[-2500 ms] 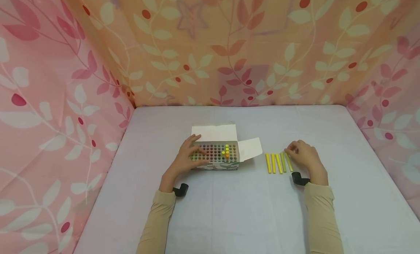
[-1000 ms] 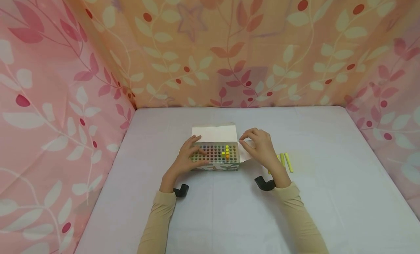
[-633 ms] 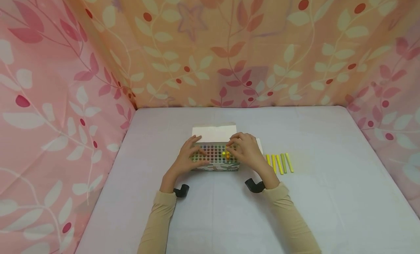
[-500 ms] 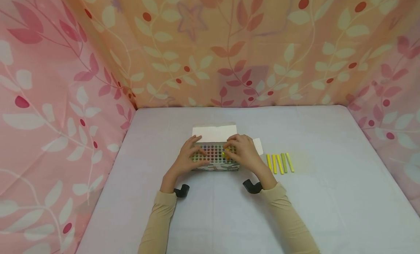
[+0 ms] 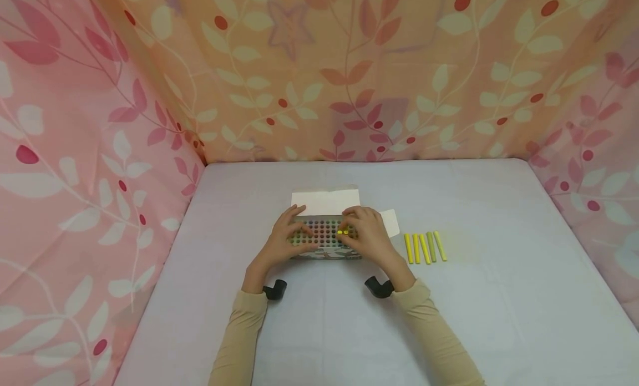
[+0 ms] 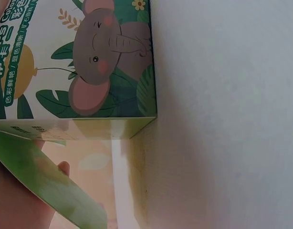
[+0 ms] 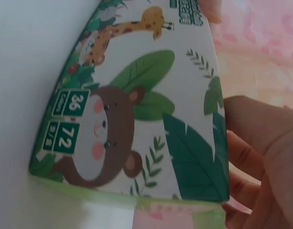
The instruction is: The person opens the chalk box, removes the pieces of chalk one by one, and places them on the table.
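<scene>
An open chalk box (image 5: 326, 254) stands mid-table, its holes facing up in rows. My left hand (image 5: 282, 239) holds the box's left end, thumb at the front edge, other fingers over the holes and far edge. My right hand (image 5: 368, 230) is over the box's right part, thumb and forefinger pinching at the raised yellow chalk ends (image 5: 340, 232); the hand hides part of them. Several yellow and yellow-green chalk sticks (image 5: 422, 248) lie in a row to the right. In the left wrist view the box front (image 6: 96, 62) shows an elephant; in the right wrist view, a monkey.
The box's white lid (image 5: 324, 198) stands up behind it and a white side flap (image 5: 390, 222) sticks out right. A white cloth (image 5: 319, 319) covers the table. Flowered curtains (image 5: 309, 97) rise at the back and sides.
My right hand left the row of sticks, moved left to the box and came down on the raised chalk ends. My left hand stayed on the box.
</scene>
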`<move>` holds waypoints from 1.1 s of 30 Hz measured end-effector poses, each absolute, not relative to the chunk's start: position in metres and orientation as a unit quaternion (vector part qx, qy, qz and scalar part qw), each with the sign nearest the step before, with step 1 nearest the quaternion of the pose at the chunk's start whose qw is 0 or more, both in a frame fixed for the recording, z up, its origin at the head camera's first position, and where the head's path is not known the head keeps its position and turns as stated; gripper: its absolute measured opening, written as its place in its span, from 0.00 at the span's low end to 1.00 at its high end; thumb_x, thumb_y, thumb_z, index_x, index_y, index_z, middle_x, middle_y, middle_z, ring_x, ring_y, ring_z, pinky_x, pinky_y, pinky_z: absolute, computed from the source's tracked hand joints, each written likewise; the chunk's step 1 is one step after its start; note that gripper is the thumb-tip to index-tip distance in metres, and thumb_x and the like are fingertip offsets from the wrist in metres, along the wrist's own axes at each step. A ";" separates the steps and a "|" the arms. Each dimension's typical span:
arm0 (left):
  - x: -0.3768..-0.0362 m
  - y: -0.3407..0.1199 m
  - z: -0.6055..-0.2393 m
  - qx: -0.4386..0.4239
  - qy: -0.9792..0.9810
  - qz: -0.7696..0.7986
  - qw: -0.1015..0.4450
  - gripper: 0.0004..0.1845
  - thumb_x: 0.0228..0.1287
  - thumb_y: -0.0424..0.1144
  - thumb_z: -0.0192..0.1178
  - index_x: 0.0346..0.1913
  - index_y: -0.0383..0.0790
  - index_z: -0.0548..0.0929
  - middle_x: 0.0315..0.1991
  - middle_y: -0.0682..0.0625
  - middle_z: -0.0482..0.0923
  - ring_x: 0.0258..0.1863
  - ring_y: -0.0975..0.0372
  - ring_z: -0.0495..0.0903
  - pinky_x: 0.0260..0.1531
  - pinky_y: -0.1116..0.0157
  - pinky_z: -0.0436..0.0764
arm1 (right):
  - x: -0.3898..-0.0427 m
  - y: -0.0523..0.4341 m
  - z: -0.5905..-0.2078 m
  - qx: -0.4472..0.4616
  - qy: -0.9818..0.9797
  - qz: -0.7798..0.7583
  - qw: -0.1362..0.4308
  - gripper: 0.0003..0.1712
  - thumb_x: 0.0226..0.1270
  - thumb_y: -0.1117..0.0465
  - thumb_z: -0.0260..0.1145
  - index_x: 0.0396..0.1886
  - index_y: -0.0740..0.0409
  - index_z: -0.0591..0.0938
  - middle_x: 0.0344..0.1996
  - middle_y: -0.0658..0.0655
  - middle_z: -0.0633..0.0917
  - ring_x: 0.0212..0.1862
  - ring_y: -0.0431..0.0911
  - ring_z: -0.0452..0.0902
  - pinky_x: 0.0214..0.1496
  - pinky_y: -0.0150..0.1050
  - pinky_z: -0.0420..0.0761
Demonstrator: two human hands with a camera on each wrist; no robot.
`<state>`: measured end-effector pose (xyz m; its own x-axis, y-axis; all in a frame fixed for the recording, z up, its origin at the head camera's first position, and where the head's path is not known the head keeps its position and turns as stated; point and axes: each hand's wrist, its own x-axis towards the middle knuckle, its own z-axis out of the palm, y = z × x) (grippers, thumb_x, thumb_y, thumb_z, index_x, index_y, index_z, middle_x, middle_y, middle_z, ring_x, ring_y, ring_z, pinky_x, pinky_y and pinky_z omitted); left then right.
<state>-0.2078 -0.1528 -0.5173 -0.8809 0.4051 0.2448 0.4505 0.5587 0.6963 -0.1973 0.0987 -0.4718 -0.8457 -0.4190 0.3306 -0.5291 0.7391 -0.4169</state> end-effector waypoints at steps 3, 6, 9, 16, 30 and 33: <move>-0.208 -0.153 -0.517 -0.241 -0.882 -0.403 0.026 0.17 0.47 0.60 0.68 0.34 0.54 0.82 0.71 0.57 0.53 0.73 0.59 0.41 0.66 0.41 0.47 | -0.197 0.097 -0.473 0.255 -0.926 0.254 0.112 0.07 0.54 0.52 0.71 0.28 0.49 0.83 0.50 0.54 0.78 0.55 0.53 0.69 0.63 0.57 0.61; -0.208 -0.154 -0.518 -0.240 -0.883 -0.402 0.024 0.16 0.47 0.60 0.68 0.34 0.57 0.82 0.71 0.57 0.53 0.73 0.60 0.41 0.65 0.40 0.47 | -0.196 0.096 -0.474 0.251 -0.926 0.257 0.116 0.07 0.54 0.53 0.71 0.27 0.49 0.83 0.49 0.53 0.79 0.54 0.52 0.69 0.64 0.55 0.60; -0.208 -0.154 -0.518 -0.240 -0.883 -0.402 0.025 0.15 0.47 0.60 0.68 0.34 0.58 0.82 0.71 0.57 0.53 0.73 0.60 0.41 0.65 0.40 0.47 | -0.196 0.096 -0.474 0.248 -0.924 0.262 0.125 0.06 0.53 0.54 0.72 0.26 0.49 0.84 0.48 0.53 0.79 0.53 0.51 0.70 0.65 0.54 0.60; -0.208 -0.153 -0.518 -0.242 -0.882 -0.404 0.025 0.16 0.47 0.60 0.67 0.34 0.57 0.82 0.71 0.55 0.54 0.73 0.58 0.42 0.65 0.40 0.47 | -0.196 0.097 -0.473 0.251 -0.914 0.283 0.148 0.06 0.53 0.55 0.72 0.26 0.50 0.84 0.48 0.53 0.79 0.52 0.49 0.72 0.66 0.55 0.58; -0.208 -0.153 -0.517 -0.245 -0.879 -0.408 0.031 0.16 0.47 0.60 0.68 0.33 0.54 0.82 0.71 0.54 0.54 0.73 0.58 0.42 0.65 0.40 0.47 | -0.196 0.103 -0.461 0.242 -0.885 0.340 0.208 0.08 0.52 0.55 0.73 0.29 0.52 0.85 0.44 0.51 0.80 0.51 0.49 0.73 0.62 0.54 0.64; -0.208 -0.153 -0.518 -0.245 -0.879 -0.407 0.033 0.16 0.47 0.60 0.68 0.33 0.54 0.82 0.71 0.54 0.54 0.73 0.57 0.42 0.65 0.39 0.47 | -0.196 0.105 -0.460 0.248 -0.870 0.369 0.215 0.07 0.52 0.57 0.73 0.29 0.53 0.84 0.43 0.52 0.81 0.51 0.48 0.73 0.60 0.53 0.65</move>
<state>-0.2076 -0.1526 -0.5184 -0.8775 0.4046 0.2576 0.4583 0.5490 0.6990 -0.1965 0.1047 -0.4601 -0.7844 -0.2725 0.5572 -0.5899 0.6055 -0.5342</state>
